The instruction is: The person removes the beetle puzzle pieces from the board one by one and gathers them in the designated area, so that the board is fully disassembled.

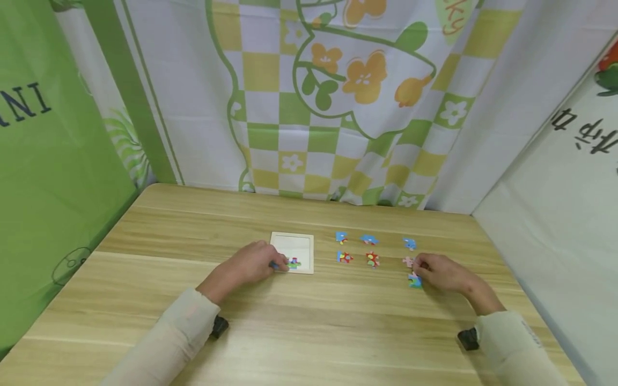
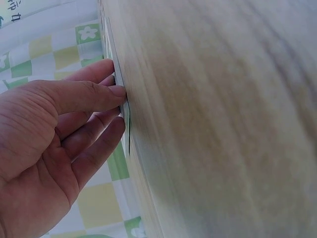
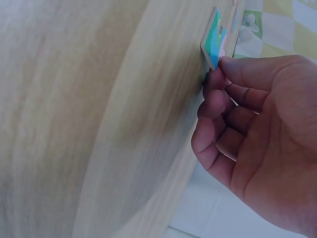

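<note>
On the table lies a square, pale wooden puzzle tray (image 1: 292,235) with a few colourful puzzle pieces (image 1: 294,263) along its near side. My left hand (image 1: 253,262) reaches over the tray's near left corner, its fingertips touching down there and partly hiding a blue piece. In the left wrist view the left fingers (image 2: 94,96) are extended and spread, with the thumb tip right at the tray's edge. To the right, my right hand (image 1: 440,272) pinches a blue and green puzzle piece (image 3: 214,42) between thumb and forefinger, tilted up from the tabletop in the right wrist view.
A pink piece (image 1: 408,261) and a blue piece (image 1: 409,244) lie beyond the right hand. Between tray and right hand are several loose pieces, including a red one (image 1: 372,260). A patterned curtain (image 1: 309,139) hangs behind the wooden table (image 1: 309,332).
</note>
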`<control>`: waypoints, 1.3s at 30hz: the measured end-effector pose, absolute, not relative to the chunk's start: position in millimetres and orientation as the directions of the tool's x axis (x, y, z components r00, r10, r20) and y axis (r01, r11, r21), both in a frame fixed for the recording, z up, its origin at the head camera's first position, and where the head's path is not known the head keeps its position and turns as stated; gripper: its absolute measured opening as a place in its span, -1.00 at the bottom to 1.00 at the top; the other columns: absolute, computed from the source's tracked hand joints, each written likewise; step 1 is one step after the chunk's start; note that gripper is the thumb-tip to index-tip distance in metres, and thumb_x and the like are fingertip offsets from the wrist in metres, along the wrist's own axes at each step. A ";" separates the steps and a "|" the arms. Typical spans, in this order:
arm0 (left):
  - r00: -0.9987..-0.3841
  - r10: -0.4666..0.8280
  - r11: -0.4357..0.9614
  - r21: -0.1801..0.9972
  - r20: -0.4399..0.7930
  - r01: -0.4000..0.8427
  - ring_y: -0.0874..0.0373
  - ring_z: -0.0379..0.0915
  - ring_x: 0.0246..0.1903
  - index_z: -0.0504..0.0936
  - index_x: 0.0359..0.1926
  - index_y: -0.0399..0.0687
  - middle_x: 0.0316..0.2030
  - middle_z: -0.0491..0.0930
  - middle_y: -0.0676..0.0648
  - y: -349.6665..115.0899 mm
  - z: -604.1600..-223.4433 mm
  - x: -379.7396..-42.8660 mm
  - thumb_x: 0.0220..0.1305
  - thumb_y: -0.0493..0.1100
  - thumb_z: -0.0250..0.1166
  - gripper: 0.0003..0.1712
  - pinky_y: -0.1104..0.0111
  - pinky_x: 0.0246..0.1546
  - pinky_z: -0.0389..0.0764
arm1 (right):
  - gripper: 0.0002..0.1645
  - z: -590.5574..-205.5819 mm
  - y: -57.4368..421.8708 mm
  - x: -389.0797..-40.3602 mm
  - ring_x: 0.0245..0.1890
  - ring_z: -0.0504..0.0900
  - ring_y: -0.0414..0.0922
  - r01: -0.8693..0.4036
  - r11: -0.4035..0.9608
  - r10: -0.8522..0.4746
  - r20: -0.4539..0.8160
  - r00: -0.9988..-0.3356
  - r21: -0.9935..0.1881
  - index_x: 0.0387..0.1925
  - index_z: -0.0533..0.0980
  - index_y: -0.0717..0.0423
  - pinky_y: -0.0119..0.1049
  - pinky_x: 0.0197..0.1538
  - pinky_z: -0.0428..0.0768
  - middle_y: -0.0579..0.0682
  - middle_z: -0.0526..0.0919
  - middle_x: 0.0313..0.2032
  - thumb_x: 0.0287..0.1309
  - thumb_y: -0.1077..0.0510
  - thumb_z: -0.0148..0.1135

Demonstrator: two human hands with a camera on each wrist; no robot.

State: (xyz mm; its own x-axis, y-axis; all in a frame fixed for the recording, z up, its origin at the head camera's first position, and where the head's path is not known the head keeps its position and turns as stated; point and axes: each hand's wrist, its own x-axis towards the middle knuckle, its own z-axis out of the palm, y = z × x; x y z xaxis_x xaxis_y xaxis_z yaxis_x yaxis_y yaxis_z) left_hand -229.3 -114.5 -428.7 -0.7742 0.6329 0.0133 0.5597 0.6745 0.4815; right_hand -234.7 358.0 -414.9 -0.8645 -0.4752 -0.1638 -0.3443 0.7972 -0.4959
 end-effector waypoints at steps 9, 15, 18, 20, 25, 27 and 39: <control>-0.774 0.634 0.674 0.480 0.016 0.562 -0.10 0.61 0.12 0.84 -0.10 -0.09 0.07 0.70 -0.09 -115.8 -429.9 -229.8 0.20 -0.55 0.36 -0.63 0.17 0.08 0.62 | -0.84 -419.0 355.0 -237.3 -0.38 0.42 -0.15 -0.344 0.810 -0.472 -0.180 -0.863 -0.474 -0.20 0.54 0.17 -0.25 -0.33 0.41 -0.09 0.53 -0.37 0.54 0.20 0.08; -0.775 0.632 0.677 0.478 0.014 0.560 -0.09 0.61 0.12 0.84 -0.09 -0.09 0.07 0.70 -0.08 -115.8 -429.8 -229.3 0.21 -0.53 0.37 -0.64 0.17 0.09 0.61 | -0.85 -420.2 354.6 -237.1 -0.41 0.40 -0.16 -0.343 0.819 -0.465 -0.181 -0.867 -0.461 -0.21 0.53 0.16 -0.27 -0.36 0.38 -0.11 0.51 -0.40 0.53 0.19 0.10; -0.777 0.630 0.678 0.479 0.012 0.557 -0.09 0.61 0.13 0.84 -0.09 -0.09 0.07 0.70 -0.08 -115.7 -429.8 -229.0 0.22 -0.53 0.37 -0.65 0.17 0.09 0.60 | -0.84 -419.8 354.7 -236.9 -0.42 0.39 -0.16 -0.332 0.819 -0.458 -0.183 -0.870 -0.468 -0.21 0.53 0.16 -0.27 -0.38 0.37 -0.10 0.50 -0.41 0.53 0.18 0.10; -0.777 0.630 0.678 0.479 0.013 0.557 -0.08 0.61 0.13 0.84 -0.09 -0.09 0.07 0.70 -0.08 -115.5 -429.5 -228.8 0.22 -0.52 0.37 -0.65 0.17 0.10 0.60 | -0.84 -418.3 354.6 -236.5 -0.43 0.39 -0.16 -0.329 0.820 -0.452 -0.177 -0.874 -0.468 -0.22 0.53 0.14 -0.27 -0.37 0.37 -0.11 0.50 -0.41 0.53 0.18 0.09; -0.775 0.631 0.678 0.473 0.018 0.563 -0.08 0.61 0.13 0.84 -0.09 -0.09 0.07 0.71 -0.09 -115.0 -428.2 -228.1 0.23 -0.52 0.36 -0.65 0.15 0.11 0.59 | -0.86 -410.5 346.0 -234.4 -0.42 0.43 -0.18 -0.355 0.813 -0.453 -0.118 -0.884 -0.461 -0.25 0.54 0.08 -0.27 -0.34 0.43 -0.14 0.53 -0.42 0.50 0.18 0.13; -0.776 0.631 0.679 0.470 0.019 0.564 -0.08 0.61 0.13 0.84 -0.09 -0.09 0.07 0.71 -0.08 -114.8 -427.9 -227.8 0.23 -0.52 0.37 -0.65 0.15 0.12 0.59 | -0.86 -406.4 337.7 -233.2 -0.40 0.46 -0.18 -0.381 0.797 -0.472 -0.091 -0.877 -0.469 -0.27 0.54 0.08 -0.26 -0.33 0.47 -0.13 0.56 -0.40 0.50 0.18 0.14; -0.777 0.629 0.679 0.473 0.017 0.561 -0.09 0.61 0.13 0.84 -0.09 -0.08 0.08 0.70 -0.09 -115.7 -430.2 -228.3 0.24 -0.48 0.38 -0.69 0.14 0.11 0.60 | -0.91 -399.4 250.3 -247.4 -0.44 0.52 -0.22 -0.533 0.690 -0.611 -0.001 -0.791 -0.490 -0.22 0.61 0.08 -0.30 -0.39 0.51 -0.08 0.68 -0.31 0.45 0.22 0.20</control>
State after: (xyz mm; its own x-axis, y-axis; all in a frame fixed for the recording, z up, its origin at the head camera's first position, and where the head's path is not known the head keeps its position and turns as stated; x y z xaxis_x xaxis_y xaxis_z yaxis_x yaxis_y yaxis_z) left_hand -228.3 -115.7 -430.2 -0.7769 0.6294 0.0173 0.5609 0.6794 0.4731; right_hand -247.4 250.3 -399.4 -0.7914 -0.6113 -0.0006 -0.5328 0.6902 -0.4897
